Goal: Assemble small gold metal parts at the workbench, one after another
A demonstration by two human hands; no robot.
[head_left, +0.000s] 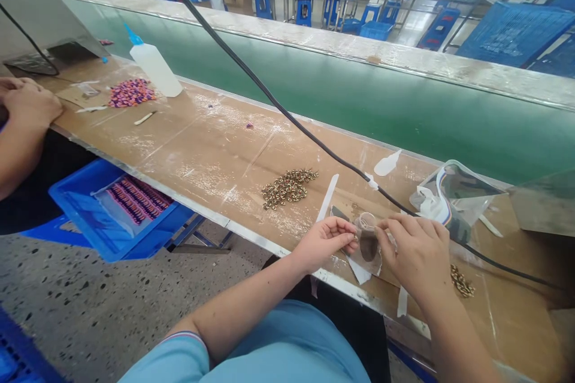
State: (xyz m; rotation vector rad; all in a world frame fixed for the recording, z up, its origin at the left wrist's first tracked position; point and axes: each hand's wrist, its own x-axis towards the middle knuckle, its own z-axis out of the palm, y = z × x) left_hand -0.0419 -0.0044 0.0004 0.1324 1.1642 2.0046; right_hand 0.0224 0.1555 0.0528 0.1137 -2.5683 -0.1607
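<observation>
My left hand (327,243) is closed in a pinch at the table's front edge. Something tiny may sit at its fingertips, too small to name. My right hand (413,251) is closed too, thumb and forefinger together beside the rim of a small clear cup (368,246). What those fingers hold, if anything, is hidden. The cup looks dark inside and stands between both hands, on scraps of white paper or tape. Beyond my left hand lies a pile of small brass-coloured ring-like pieces (287,188). A smaller pile of similar pieces (461,281) is right of my right wrist.
A black cable (269,93) crosses diagonally above the table. Beyond runs a green conveyor belt (314,87). A zip bag (458,191) lies at right. Leftward are a white bottle (156,69), orange-purple pieces (131,93), a blue crate (112,239) and another person's hand (33,102).
</observation>
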